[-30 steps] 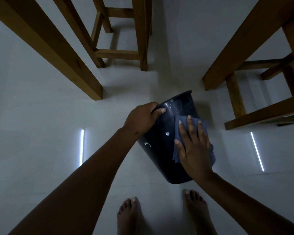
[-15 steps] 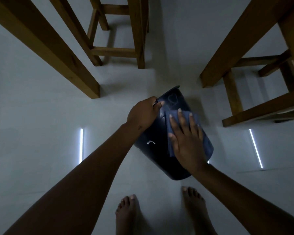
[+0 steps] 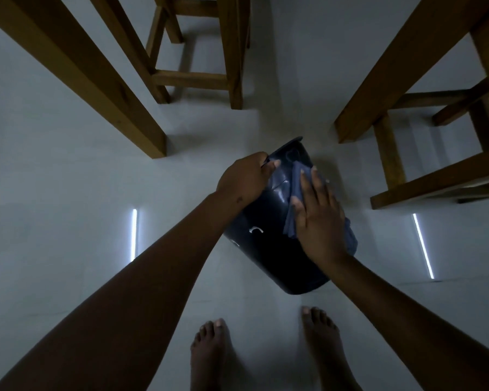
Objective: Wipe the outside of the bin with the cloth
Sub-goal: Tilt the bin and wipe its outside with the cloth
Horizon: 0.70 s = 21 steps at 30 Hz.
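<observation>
A dark glossy bin (image 3: pixel 268 246) lies tilted above the pale floor, its open rim pointing away from me and its base toward my feet. My left hand (image 3: pixel 244 180) grips the rim at the bin's upper left. My right hand (image 3: pixel 318 218) lies flat, fingers spread, pressing a blue cloth (image 3: pixel 294 187) against the bin's upper side. Part of the cloth hangs out past my right palm at the bin's right side. The hand covers most of the cloth.
Wooden table legs (image 3: pixel 119 108) and a stool frame (image 3: pixel 198 77) stand at the upper left. More wooden legs and rails (image 3: pixel 424 182) stand at the right. My bare feet (image 3: pixel 209 354) are on the floor below the bin. Two bright light strips reflect on the floor.
My right hand and the cloth slid up the bin's side toward the rim. The bin turned a little in my left hand's grip.
</observation>
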Each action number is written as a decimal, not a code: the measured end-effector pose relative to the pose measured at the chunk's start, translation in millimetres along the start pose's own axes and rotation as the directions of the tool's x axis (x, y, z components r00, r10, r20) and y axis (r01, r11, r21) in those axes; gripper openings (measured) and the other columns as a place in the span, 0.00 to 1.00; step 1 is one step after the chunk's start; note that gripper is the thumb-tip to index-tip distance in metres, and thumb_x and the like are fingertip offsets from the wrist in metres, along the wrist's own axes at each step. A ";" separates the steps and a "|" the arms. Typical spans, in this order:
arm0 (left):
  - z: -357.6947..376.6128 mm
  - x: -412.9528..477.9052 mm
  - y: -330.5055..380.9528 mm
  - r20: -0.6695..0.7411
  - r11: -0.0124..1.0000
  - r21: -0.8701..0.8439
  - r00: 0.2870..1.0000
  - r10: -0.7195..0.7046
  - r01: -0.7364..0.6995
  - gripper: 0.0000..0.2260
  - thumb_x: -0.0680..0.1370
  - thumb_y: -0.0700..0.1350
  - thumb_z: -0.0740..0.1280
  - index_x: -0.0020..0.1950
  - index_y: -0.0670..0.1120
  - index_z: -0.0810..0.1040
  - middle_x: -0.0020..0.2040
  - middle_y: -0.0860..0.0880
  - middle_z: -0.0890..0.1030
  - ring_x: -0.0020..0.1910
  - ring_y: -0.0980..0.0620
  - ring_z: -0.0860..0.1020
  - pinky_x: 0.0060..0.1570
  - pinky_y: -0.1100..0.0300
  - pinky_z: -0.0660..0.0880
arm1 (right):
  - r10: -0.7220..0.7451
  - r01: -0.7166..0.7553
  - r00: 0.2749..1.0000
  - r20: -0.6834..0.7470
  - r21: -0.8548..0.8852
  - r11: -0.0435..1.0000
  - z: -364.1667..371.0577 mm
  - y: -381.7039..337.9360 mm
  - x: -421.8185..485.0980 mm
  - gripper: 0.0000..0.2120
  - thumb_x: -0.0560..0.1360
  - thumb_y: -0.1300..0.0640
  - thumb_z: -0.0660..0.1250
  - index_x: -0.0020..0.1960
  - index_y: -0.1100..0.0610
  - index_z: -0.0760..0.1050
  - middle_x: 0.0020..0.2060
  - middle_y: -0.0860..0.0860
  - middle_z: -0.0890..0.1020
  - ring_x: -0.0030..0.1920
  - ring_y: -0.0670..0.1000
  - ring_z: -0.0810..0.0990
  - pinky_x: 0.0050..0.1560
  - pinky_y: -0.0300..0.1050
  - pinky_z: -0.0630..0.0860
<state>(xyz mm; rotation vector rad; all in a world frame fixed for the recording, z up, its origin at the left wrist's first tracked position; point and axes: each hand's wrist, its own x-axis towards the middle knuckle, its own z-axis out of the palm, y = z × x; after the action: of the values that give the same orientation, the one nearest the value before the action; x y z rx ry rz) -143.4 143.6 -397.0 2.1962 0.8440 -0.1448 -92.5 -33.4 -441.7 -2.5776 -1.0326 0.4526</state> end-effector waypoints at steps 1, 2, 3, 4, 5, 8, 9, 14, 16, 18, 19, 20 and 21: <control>0.2 -0.9 -1.6 0.000 1.000 0.007 1.000 -0.006 0.006 0.15 0.81 0.56 0.55 0.42 0.48 0.70 0.35 0.52 0.73 0.38 0.49 0.73 0.38 0.58 0.66 | 0.044 -0.044 0.999 -0.006 0.029 0.999 -0.1 1.2 -4.2 0.29 0.81 0.40 0.41 0.79 0.48 0.48 0.79 0.52 0.53 0.78 0.60 0.53 0.71 0.66 0.61; 0.1 -2.6 -4.0 0.002 1.000 0.014 1.000 -0.014 0.014 0.15 0.81 0.57 0.55 0.43 0.47 0.71 0.37 0.51 0.74 0.39 0.48 0.74 0.39 0.57 0.67 | 0.055 -0.055 0.998 -0.016 0.011 0.998 2.7 2.9 -11.7 0.28 0.81 0.40 0.41 0.79 0.49 0.48 0.79 0.53 0.53 0.78 0.60 0.54 0.71 0.66 0.62; -0.1 -4.4 -6.9 0.003 1.000 0.015 1.000 -0.020 0.020 0.16 0.81 0.57 0.55 0.44 0.47 0.71 0.38 0.49 0.75 0.40 0.47 0.75 0.40 0.57 0.68 | 0.027 -0.028 0.999 -0.019 -0.050 0.998 6.3 3.7 -21.3 0.28 0.81 0.41 0.42 0.79 0.48 0.47 0.79 0.53 0.53 0.78 0.61 0.53 0.72 0.67 0.61; -0.2 -6.4 -10.9 0.001 1.000 0.011 1.000 -0.024 0.024 0.16 0.81 0.57 0.55 0.44 0.46 0.72 0.39 0.49 0.76 0.41 0.46 0.76 0.41 0.57 0.69 | -0.021 0.020 1.000 -0.003 -0.117 0.993 10.3 2.5 -31.2 0.29 0.81 0.41 0.44 0.79 0.48 0.45 0.80 0.53 0.51 0.78 0.61 0.52 0.72 0.67 0.59; -0.3 -8.3 -14.8 -0.010 1.000 0.005 1.000 -0.024 0.024 0.17 0.81 0.57 0.55 0.45 0.46 0.72 0.40 0.48 0.77 0.42 0.46 0.77 0.41 0.56 0.69 | -0.075 0.079 0.997 0.029 -0.164 0.983 13.6 -0.5 -39.2 0.30 0.81 0.42 0.46 0.79 0.47 0.43 0.80 0.54 0.50 0.78 0.62 0.51 0.72 0.68 0.58; -1.2 -9.7 -16.4 -0.043 1.000 -0.009 0.999 -0.018 0.018 0.16 0.81 0.57 0.55 0.41 0.48 0.71 0.38 0.50 0.75 0.41 0.47 0.75 0.41 0.57 0.67 | -0.213 0.215 0.976 0.031 -0.211 0.953 15.1 -9.8 -37.4 0.29 0.80 0.42 0.48 0.79 0.45 0.47 0.79 0.53 0.52 0.78 0.63 0.51 0.72 0.68 0.57; -1.7 -8.5 -12.1 -0.036 1.000 -0.008 0.999 -0.015 0.015 0.15 0.81 0.57 0.55 0.41 0.49 0.70 0.37 0.51 0.75 0.41 0.47 0.75 0.41 0.58 0.66 | -0.212 0.211 0.977 0.018 -0.202 0.956 12.1 -12.5 -28.6 0.28 0.81 0.42 0.47 0.79 0.45 0.48 0.79 0.52 0.52 0.78 0.62 0.51 0.72 0.66 0.56; -8.5 -9.4 -4.4 0.033 0.997 -0.068 0.998 0.049 -0.047 0.11 0.82 0.54 0.55 0.47 0.49 0.70 0.44 0.50 0.76 0.43 0.49 0.75 0.41 0.58 0.67 | -0.013 0.014 1.000 -0.021 0.017 1.000 -2.2 -0.1 4.7 0.28 0.81 0.41 0.42 0.79 0.47 0.48 0.79 0.51 0.53 0.78 0.59 0.53 0.73 0.63 0.60; -12.0 -18.5 -19.1 0.061 0.993 -0.113 0.997 0.045 -0.038 0.10 0.81 0.54 0.56 0.48 0.49 0.71 0.42 0.51 0.76 0.43 0.50 0.75 0.39 0.58 0.68 | 0.040 -0.039 0.999 -0.009 0.086 0.996 -5.1 11.0 6.2 0.29 0.80 0.39 0.41 0.79 0.49 0.51 0.79 0.51 0.55 0.77 0.59 0.57 0.71 0.64 0.63; -10.8 -26.3 -33.5 0.061 0.997 -0.083 0.998 0.004 0.001 0.13 0.81 0.55 0.55 0.46 0.48 0.72 0.40 0.50 0.75 0.43 0.48 0.76 0.41 0.57 0.71 | 0.060 -0.058 0.998 -0.016 0.085 0.995 -4.4 13.3 -2.3 0.30 0.80 0.40 0.41 0.79 0.50 0.52 0.79 0.52 0.56 0.76 0.60 0.58 0.70 0.65 0.65; -9.4 -27.6 -36.4 0.050 0.998 -0.065 0.999 -0.007 0.010 0.14 0.81 0.55 0.55 0.45 0.48 0.72 0.40 0.49 0.76 0.43 0.47 0.77 0.43 0.55 0.72 | 0.048 -0.047 0.999 -0.025 0.031 0.998 -1.3 11.2 -10.7 0.29 0.81 0.41 0.42 0.79 0.50 0.52 0.79 0.53 0.56 0.77 0.61 0.58 0.70 0.66 0.64; -8.0 -27.5 -37.1 0.040 0.998 -0.060 0.999 -0.009 0.011 0.15 0.81 0.56 0.54 0.45 0.48 0.72 0.40 0.49 0.76 0.43 0.46 0.77 0.45 0.54 0.72 | 0.016 -0.018 0.999 -0.029 -0.049 0.999 2.8 7.1 -20.7 0.29 0.81 0.41 0.43 0.79 0.50 0.51 0.79 0.53 0.55 0.77 0.61 0.56 0.72 0.66 0.61; -6.8 -26.7 -36.1 0.030 0.998 -0.063 1.000 -0.002 0.004 0.14 0.81 0.56 0.54 0.45 0.48 0.72 0.40 0.48 0.76 0.42 0.47 0.76 0.44 0.54 0.72 | -0.027 0.024 0.999 -0.021 -0.117 0.993 6.9 2.1 -30.4 0.28 0.81 0.41 0.44 0.79 0.49 0.51 0.79 0.53 0.54 0.77 0.61 0.54 0.73 0.66 0.58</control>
<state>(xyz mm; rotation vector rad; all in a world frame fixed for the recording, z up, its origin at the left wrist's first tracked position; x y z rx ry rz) -187.3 151.9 -405.3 2.1291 0.8244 -0.1505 -114.9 -55.1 -443.5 -2.6616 -1.1140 0.3657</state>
